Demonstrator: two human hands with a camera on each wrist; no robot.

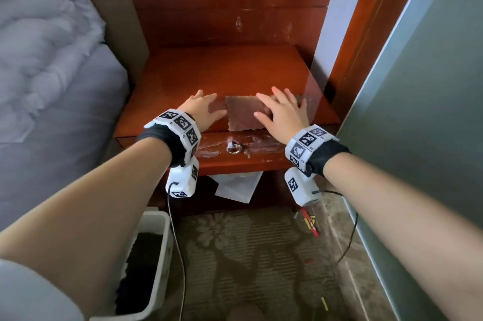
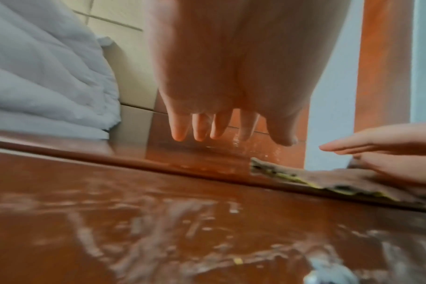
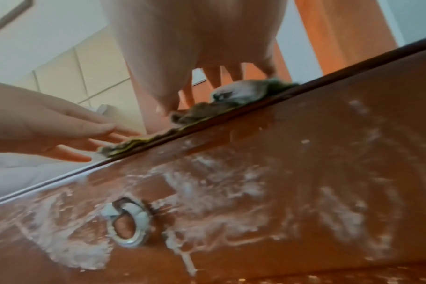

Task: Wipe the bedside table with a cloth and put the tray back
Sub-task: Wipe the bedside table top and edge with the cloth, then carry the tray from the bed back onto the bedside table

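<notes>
Right hand (image 1: pixel 283 114): fingers straight, flat on cloth (image 1: pixel 244 114).
Left hand (image 1: pixel 202 108): released, fingers spread, beside cloth's left edge.
Cloth: near edge of surface (image 1: pixel 222 69), right of centre.
Handling: likely soft, light, bunches; press flat or pinch an edge.
Tray: not in view.

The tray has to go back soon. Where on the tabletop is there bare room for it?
The back half of the tabletop, between the wooden back panel and the hands, is bare. The front edge is crowded: the cloth lies there under the right hand, with the left hand beside it.
</notes>
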